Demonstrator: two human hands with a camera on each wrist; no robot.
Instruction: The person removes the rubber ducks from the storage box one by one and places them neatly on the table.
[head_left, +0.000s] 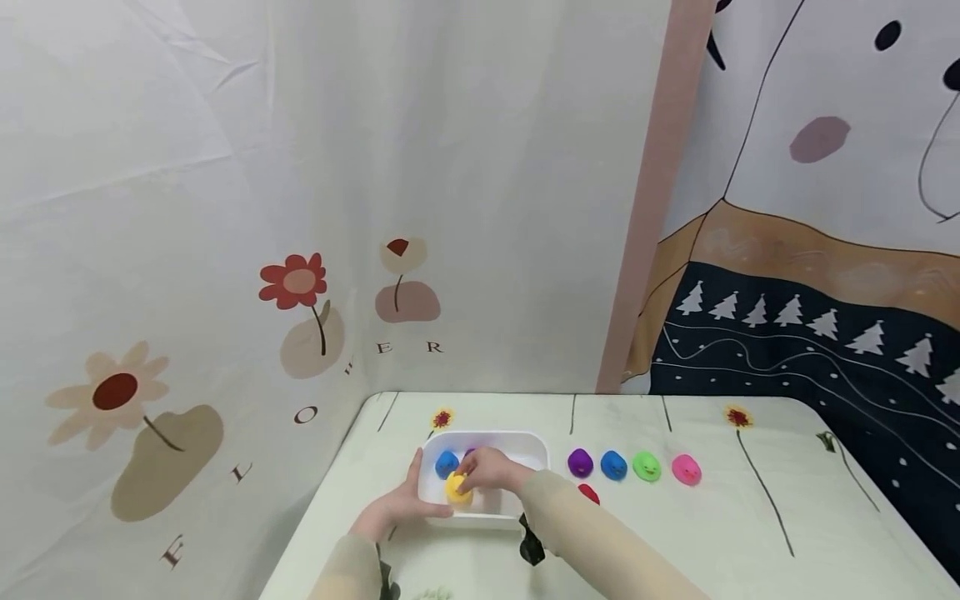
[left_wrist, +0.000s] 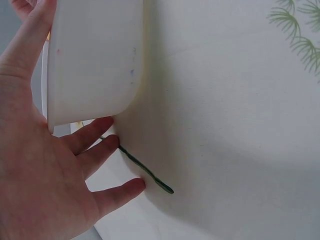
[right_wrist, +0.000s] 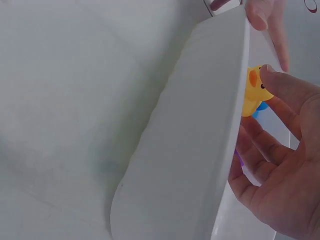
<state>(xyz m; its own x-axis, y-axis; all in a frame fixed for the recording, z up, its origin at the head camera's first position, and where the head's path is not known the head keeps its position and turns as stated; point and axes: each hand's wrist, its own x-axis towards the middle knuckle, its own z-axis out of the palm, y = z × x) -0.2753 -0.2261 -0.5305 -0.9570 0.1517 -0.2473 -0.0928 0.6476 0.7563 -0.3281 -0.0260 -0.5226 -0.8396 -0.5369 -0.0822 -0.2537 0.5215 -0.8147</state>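
Three in the white tub point(head_left: 528, 450): blue duck point(head_left: 447, 463), yellow duck point(head_left: 459, 490), hidden-away purple toy point(head_left: 471, 452).
Five out on the table point(head_left: 712, 533), right side: plum toy point(head_left: 581, 463), second blue toy point(head_left: 613, 466), green toy point(head_left: 647, 467), pink toy point(head_left: 686, 469), red toy point(head_left: 588, 494).
How far: looks partway to me.
Yellow duck's spot: near left part of the tub.
Beak point(right_wrist: 253, 78): points near; long axis hard to tell, body round and partly covered.
Right hand point(head_left: 487, 468): pinches the yellow duck.
Left hand point(head_left: 401, 504): spread wide, touching the tub's near left corner.
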